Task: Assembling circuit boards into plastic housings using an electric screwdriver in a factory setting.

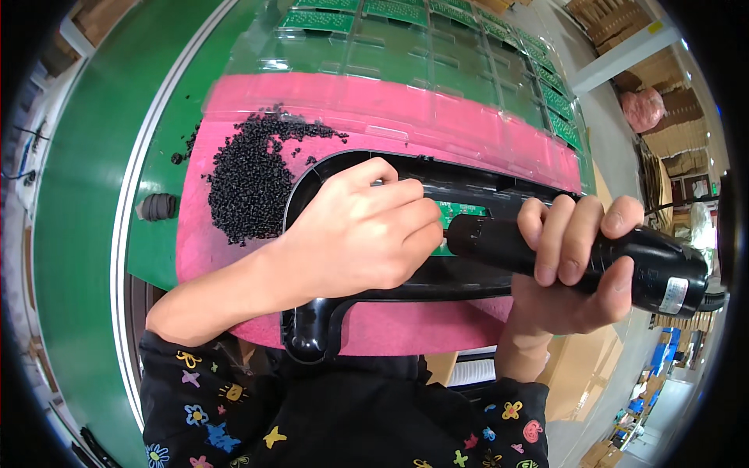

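Observation:
A long black plastic housing (460, 286) lies open side up on a pink mat (421, 327). Part of a green circuit board (466, 209) shows inside it. My left hand (367, 234) rests over the housing with its fingers curled and pressed together. What its fingertips hold, if anything, is hidden behind the knuckles. My right hand (573, 249) is wrapped round a black electric screwdriver (651, 269), held nearly level. The screwdriver's narrow end points left, close against my left fingers; its bit is mostly hidden.
Left of the housing a heap of tiny black screws (250, 179) spreads over the mat. Beyond it lies a clear plastic tray (367, 58) with several green circuit boards (316, 19). A dark roll (158, 207) sits on the green tabletop (86, 234). A cardboard box (589, 370) stands at lower right.

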A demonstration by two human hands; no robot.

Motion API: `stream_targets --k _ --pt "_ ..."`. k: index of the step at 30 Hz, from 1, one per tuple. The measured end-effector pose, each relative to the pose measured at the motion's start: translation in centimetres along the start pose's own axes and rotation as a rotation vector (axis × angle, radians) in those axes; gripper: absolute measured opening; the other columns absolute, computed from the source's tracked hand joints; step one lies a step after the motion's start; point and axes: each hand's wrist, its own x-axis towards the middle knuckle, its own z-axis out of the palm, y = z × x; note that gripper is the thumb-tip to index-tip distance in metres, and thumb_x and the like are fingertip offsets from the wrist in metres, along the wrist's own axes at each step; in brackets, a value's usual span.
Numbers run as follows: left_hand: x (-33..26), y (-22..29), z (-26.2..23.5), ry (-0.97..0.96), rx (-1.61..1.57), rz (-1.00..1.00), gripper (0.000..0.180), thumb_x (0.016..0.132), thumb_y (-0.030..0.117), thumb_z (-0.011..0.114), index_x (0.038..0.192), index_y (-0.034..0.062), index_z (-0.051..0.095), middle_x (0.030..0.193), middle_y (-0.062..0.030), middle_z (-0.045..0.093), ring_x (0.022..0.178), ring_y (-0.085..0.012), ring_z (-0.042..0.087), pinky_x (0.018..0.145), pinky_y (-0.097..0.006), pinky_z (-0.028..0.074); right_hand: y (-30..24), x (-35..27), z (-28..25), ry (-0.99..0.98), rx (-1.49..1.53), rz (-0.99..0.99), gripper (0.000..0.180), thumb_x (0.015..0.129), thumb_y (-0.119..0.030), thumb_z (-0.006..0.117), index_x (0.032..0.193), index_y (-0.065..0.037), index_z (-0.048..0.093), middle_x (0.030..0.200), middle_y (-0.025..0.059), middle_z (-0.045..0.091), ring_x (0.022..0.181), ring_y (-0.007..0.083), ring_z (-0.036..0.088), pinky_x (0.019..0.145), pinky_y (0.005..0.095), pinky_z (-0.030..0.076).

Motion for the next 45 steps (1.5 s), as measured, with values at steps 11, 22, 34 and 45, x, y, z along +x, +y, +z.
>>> stream_targets --k 11,22,34,45 --pt "-0.4 -1.4 0.9 0.013 -0.186 -0.2 0.015 0.076 0.003 0.071 0.089 0.0015 0.064 0.088 -0.0089 0.067 0.079 -0.0277 0.066 0.068 -0.036 0.052 1.6 -0.4 1.1 -0.026 -0.079 0.156 0.032 0.087 -0.018 0.065 0.106 -0.008 0.041 0.065 0.0024 0.047 0.051 0.013 0.044 0.056 0.0317 0.043" --pt "-0.5 -1.1 1.2 0.015 -0.165 -0.223 0.015 0.077 0.006 0.071 0.082 0.0013 0.058 0.078 -0.0096 0.056 0.073 -0.0297 0.06 0.063 -0.04 0.049 2.9 -0.2 2.6 -0.125 -0.223 0.216 0.037 0.088 -0.033 0.07 0.101 -0.009 0.044 0.062 -0.0028 0.044 0.048 0.0097 0.041 0.052 0.0273 0.035" --pt "-1.2 -1.4 1.2 -0.137 -0.258 -0.262 0.012 0.082 0.008 0.068 0.088 0.0021 0.06 0.084 -0.0096 0.057 0.078 -0.0307 0.06 0.067 -0.042 0.05 1.7 -0.4 0.6 -0.06 -0.023 0.058 0.035 0.088 -0.026 0.069 0.108 -0.009 0.045 0.065 0.0008 0.049 0.052 0.0145 0.047 0.055 0.0323 0.039" --pt "0.3 -1.3 0.5 -0.187 -0.699 -0.354 0.02 0.081 0.007 0.073 0.099 -0.0002 0.066 0.092 -0.0112 0.066 0.085 -0.0298 0.065 0.075 -0.038 0.054 -1.2 -0.2 -0.2 -0.077 0.111 -0.076 0.029 0.095 -0.03 0.061 0.108 -0.01 0.045 0.07 -0.0018 0.051 0.057 0.0084 0.048 0.069 0.0294 0.037"
